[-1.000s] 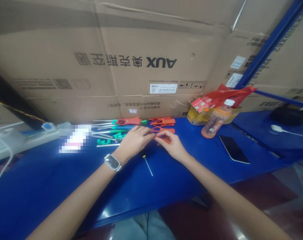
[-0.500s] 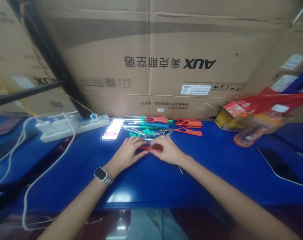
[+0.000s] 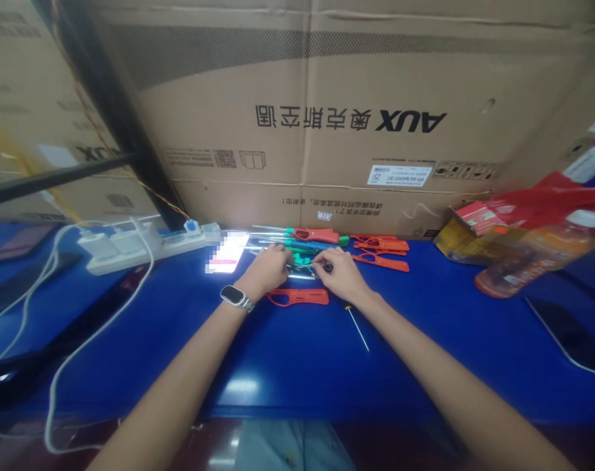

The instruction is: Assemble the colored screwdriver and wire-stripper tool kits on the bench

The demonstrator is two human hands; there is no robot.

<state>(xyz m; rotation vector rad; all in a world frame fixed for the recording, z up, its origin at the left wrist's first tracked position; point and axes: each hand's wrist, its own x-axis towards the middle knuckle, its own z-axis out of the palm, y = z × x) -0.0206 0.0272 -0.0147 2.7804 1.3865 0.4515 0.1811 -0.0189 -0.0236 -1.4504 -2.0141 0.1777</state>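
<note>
My left hand (image 3: 271, 269), with a watch on its wrist, reaches into a pile of small metal and green plastic parts (image 3: 303, 259). Its fingers are curled and their tips partly hidden. My right hand (image 3: 340, 273) is at the right side of this pile, thumb and forefinger pinched together; what they grip is too small to name. Just below both hands, an orange handle half-shell (image 3: 313, 296) with a loop at its left end lies loose on the blue table (image 3: 287, 366). A thin metal rod with a yellow end (image 3: 359, 329) lies below my right wrist.
Behind the pile lie orange and green lighters (image 3: 317, 235) and several orange shells (image 3: 383, 263). A lit phone (image 3: 231, 254) and a white power strip (image 3: 130, 256) are left. At right stand a small carton (image 3: 454, 239), a tilted drink bottle (image 3: 527, 261) and a dark phone (image 3: 567, 333).
Both hands have let go of the orange half-shell, which now lies on the table. They have moved forward to the small parts. The view has shifted slightly.
</note>
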